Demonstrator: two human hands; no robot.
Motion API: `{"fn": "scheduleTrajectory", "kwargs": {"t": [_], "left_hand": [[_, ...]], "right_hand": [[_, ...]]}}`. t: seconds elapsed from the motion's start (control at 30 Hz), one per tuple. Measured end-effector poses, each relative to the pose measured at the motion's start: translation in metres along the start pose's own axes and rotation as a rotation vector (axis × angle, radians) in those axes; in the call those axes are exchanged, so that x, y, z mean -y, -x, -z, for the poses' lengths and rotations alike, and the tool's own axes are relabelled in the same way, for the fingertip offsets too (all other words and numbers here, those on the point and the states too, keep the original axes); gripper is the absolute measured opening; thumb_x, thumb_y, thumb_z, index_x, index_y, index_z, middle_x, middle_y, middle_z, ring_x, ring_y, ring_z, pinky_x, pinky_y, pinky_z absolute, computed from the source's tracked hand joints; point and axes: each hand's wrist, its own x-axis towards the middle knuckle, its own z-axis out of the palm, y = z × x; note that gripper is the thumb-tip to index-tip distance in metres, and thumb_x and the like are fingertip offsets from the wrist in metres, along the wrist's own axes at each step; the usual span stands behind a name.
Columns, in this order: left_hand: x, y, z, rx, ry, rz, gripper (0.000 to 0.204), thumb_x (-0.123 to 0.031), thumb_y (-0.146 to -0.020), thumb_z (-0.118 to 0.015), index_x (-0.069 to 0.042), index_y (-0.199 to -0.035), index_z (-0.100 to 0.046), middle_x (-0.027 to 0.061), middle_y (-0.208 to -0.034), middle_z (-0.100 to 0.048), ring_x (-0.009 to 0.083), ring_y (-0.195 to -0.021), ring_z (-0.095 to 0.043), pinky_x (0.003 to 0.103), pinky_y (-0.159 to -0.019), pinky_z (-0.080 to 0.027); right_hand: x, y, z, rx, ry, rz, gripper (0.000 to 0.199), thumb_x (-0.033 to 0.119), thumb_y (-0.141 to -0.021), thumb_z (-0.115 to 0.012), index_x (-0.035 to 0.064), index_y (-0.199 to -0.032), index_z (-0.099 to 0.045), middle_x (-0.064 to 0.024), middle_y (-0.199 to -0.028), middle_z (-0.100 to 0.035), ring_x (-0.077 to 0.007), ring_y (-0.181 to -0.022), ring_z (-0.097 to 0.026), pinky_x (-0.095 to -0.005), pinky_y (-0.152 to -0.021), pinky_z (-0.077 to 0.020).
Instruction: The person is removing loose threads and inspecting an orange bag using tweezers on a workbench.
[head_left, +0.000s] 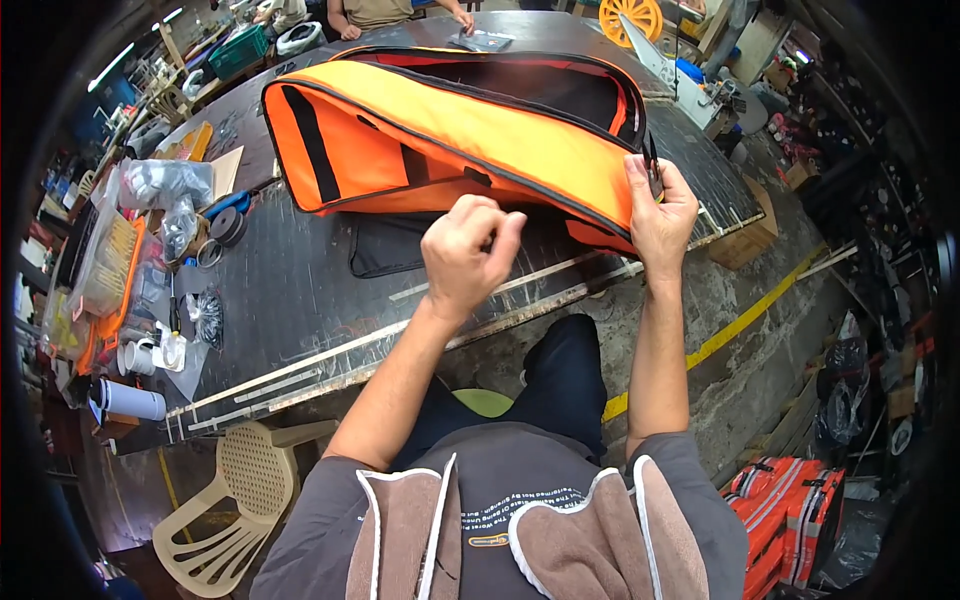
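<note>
A long orange bag with black piping lies on the dark worktable, its far side unzipped and its dark inside showing. My right hand is at the bag's right end. It is closed around a small dark pointed tool that looks like thread snips, and its thumb lies close to the bag's edge. Just in front of the bag's near side is my left hand, raised with curled fingers and the thumb against them. Whatever it may pinch is too small to see. A black fabric flap lies under the bag.
Tape rolls, plastic bags, an orange-edged tray and a white cylinder crowd the table's left. A beige plastic chair stands near left. Another person sits across the table. Red bags lie on the right-hand floor.
</note>
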Motion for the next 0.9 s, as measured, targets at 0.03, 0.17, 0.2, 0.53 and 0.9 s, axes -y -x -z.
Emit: {"fn": "scheduleTrajectory", "kwargs": {"t": [0.03, 0.17, 0.2, 0.53, 0.9], "left_hand": [[-0.004, -0.004, -0.005, -0.035, -0.086, -0.138, 0.012, -0.013, -0.09, -0.086, -0.008, -0.09, -0.075, 0.0081, -0.092, -0.071, 0.0285, -0.078, -0.068, 0.04, -0.071, -0.054], [-0.007, -0.021, -0.003, -0.034, -0.218, -0.253, 0.024, -0.009, -0.086, -0.087, -0.008, -0.109, -0.081, 0.0098, -0.11, -0.076, 0.031, -0.104, -0.071, 0.043, -0.091, -0.054], [0.0, -0.028, 0.001, -0.064, -0.216, -0.236, 0.024, -0.007, -0.087, -0.085, -0.007, -0.11, -0.081, 0.012, -0.112, -0.077, 0.0325, -0.105, -0.071, 0.044, -0.093, -0.055], [0.052, -0.097, 0.039, 0.146, -0.673, -0.277, 0.052, -0.011, -0.098, -0.066, -0.021, -0.148, -0.071, 0.0084, -0.157, -0.065, 0.0387, -0.157, -0.048, 0.064, -0.125, -0.037], [0.055, -0.021, 0.038, 0.3, -0.689, -0.16, 0.029, -0.015, -0.09, -0.069, -0.012, -0.118, -0.076, 0.0103, -0.124, -0.07, 0.0357, -0.143, -0.058, 0.068, -0.122, -0.035]], "right_hand": [[-0.001, 0.003, 0.0, 0.0, 0.001, -0.001, 0.02, 0.016, -0.108, -0.081, 0.0009, -0.098, -0.074, 0.0118, -0.079, -0.056, 0.0007, -0.074, -0.044, -0.0226, -0.063, -0.0367], [-0.007, 0.022, -0.002, -0.068, 0.007, -0.013, 0.017, 0.015, -0.107, -0.081, 0.0, -0.101, -0.075, 0.0092, -0.081, -0.06, -0.0014, -0.075, -0.048, -0.0238, -0.065, -0.0406], [-0.004, 0.032, -0.004, -0.073, 0.037, -0.023, 0.017, 0.015, -0.106, -0.081, -0.0002, -0.101, -0.076, 0.0087, -0.082, -0.061, -0.002, -0.076, -0.049, -0.0243, -0.066, -0.0414], [0.015, 0.146, 0.004, 0.004, 0.089, -0.057, 0.012, 0.006, -0.1, -0.085, -0.0018, -0.101, -0.076, -0.0008, -0.077, -0.066, -0.0055, -0.069, -0.055, -0.0249, -0.063, -0.0435], [0.002, 0.146, 0.028, 0.088, -0.076, -0.174, 0.018, 0.011, -0.114, -0.068, -0.0051, -0.109, -0.075, -0.0063, -0.099, -0.076, -0.009, -0.074, -0.068, -0.0252, -0.07, -0.0579]]}}
